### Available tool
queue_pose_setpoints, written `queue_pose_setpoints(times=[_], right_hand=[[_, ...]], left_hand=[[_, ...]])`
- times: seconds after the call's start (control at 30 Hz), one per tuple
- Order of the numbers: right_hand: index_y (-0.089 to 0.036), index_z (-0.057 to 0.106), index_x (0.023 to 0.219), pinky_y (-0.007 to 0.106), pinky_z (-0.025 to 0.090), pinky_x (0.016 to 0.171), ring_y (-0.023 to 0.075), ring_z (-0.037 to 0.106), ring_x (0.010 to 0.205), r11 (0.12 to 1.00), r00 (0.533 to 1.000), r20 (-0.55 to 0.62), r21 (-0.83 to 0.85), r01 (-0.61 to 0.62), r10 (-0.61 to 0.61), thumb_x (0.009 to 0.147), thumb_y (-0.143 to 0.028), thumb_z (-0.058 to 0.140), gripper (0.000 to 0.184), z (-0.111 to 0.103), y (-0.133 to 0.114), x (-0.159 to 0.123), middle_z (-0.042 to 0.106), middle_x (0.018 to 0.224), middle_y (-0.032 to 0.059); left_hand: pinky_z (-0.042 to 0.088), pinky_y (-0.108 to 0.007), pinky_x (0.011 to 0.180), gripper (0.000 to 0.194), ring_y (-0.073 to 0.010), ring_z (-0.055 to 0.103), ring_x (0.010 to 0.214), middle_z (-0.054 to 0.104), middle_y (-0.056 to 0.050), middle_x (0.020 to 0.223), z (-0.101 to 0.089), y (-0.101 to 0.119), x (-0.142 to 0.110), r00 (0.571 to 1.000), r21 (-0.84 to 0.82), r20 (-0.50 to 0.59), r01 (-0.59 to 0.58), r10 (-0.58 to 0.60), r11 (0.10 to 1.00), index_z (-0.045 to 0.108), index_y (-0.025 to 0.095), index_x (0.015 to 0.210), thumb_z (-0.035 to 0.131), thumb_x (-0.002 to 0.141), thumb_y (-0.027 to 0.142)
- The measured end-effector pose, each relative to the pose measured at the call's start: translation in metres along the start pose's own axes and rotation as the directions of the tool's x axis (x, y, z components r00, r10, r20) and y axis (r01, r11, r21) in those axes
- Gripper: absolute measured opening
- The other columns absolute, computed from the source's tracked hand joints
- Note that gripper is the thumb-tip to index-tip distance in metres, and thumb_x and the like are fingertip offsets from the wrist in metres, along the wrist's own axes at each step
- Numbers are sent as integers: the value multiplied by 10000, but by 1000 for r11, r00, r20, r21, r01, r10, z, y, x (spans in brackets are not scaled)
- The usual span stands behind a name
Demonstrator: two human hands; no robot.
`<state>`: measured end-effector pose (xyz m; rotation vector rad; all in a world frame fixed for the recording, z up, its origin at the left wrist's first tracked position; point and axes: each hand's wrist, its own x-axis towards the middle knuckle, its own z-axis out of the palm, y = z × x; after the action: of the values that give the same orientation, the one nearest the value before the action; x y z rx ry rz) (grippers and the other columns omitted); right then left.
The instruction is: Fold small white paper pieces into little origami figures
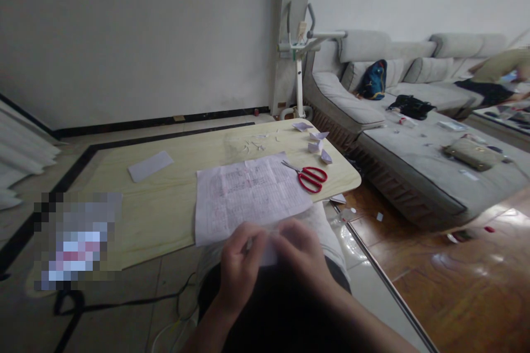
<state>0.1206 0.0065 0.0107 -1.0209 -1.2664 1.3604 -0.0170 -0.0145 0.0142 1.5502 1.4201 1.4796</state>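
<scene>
My left hand (240,262) and my right hand (302,251) meet over my lap, both pinched on a small white piece of paper (268,253) between them. Just beyond them a large creased sheet with red writing (248,193) lies on the low wooden table (165,209) and hangs over its near edge. Red-handled scissors (309,176) rest on the table to the right of the sheet. Small folded paper pieces (318,146) and tiny paper scraps (252,146) sit further back.
A blank white slip (149,165) lies on the table's left part. A grey sofa (414,138) with a blue backpack (374,80), a black bag and a tan pouch fills the right. Another person (497,74) sits at the far right. A white stand (298,66) rises behind the table.
</scene>
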Motion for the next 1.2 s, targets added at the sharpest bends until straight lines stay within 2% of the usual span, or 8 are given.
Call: queue_pose_setpoints(times=[0.23, 0.43, 0.53, 0.63, 0.7, 0.87, 1.07, 1.2], right_hand=[[-178, 590, 686, 243, 424, 550, 129, 502, 582, 998, 1000, -24, -66, -11, 9, 795, -345, 701, 228, -2, 3, -2, 561, 615, -22], [-181, 584, 701, 250, 413, 539, 137, 501, 578, 988, 998, -25, -149, 50, -55, 817, -344, 672, 219, -3, 1, -3, 558, 621, -16], [-184, 578, 708, 249, 411, 537, 139, 510, 576, 954, 985, -18, -250, 164, -174, 846, -291, 644, 187, -3, 3, -5, 571, 627, -10], [-183, 568, 712, 256, 413, 570, 141, 521, 592, 858, 936, 22, -392, 331, -351, 867, -221, 611, 165, -4, 3, -5, 587, 646, 0], [-184, 555, 721, 257, 413, 579, 140, 521, 598, 818, 918, 61, -433, 377, -391, 876, -204, 593, 161, -6, 2, -5, 589, 656, 3], [-195, 489, 669, 253, 372, 550, 130, 459, 567, 852, 941, 111, -400, 337, -320, 902, -227, 510, 236, -8, -3, -5, 507, 605, -20], [-204, 425, 661, 254, 343, 559, 127, 417, 583, 884, 954, 29, -369, 286, -297, 927, -269, 476, 279, -5, 6, -4, 431, 609, -35], [-201, 412, 656, 249, 309, 536, 117, 397, 564, 890, 971, 142, -391, 233, -192, 983, -303, 421, 343, -3, 15, -2, 434, 600, -37]], left_hand=[[472, -178, 626, 166, -117, 590, 669, 627, 28, 692, 2, -6, -1, 999, -30, -2, -33, 33, 999, 634, 189, 737, 588, 897, 189], [462, -178, 616, 184, -119, 578, 654, 622, 35, 677, -1, -4, -2, 1000, -50, 16, 28, -27, 998, 637, 193, 721, 592, 896, 222], [463, -181, 619, 194, -124, 575, 658, 611, 35, 670, -2, -6, -2, 995, -74, 52, 90, -86, 993, 638, 191, 719, 591, 898, 250], [466, -189, 620, 206, -133, 576, 666, 617, 25, 671, -2, -6, -2, 987, -72, 79, 145, -139, 987, 646, 184, 728, 580, 902, 272], [463, -190, 607, 212, -135, 574, 661, 618, 20, 671, 0, -5, -2, 987, -66, 74, 150, -145, 986, 643, 179, 724, 577, 901, 276], [447, -177, 553, 230, -123, 553, 602, 576, 28, 619, 5, 4, -4, 995, -38, 67, 80, -77, 996, 613, 174, 690, 569, 899, 259], [463, -164, 544, 179, -116, 598, 589, 636, 29, 631, 5, 4, -4, 996, -1, 86, 30, -30, 1000, 631, 178, 728, 567, 893, 200], [496, -166, 588, 157, -117, 628, 623, 655, 28, 664, 6, -4, -3, 1000, 7, 0, -16, 16, 1000, 622, 187, 756, 559, 900, 197]])
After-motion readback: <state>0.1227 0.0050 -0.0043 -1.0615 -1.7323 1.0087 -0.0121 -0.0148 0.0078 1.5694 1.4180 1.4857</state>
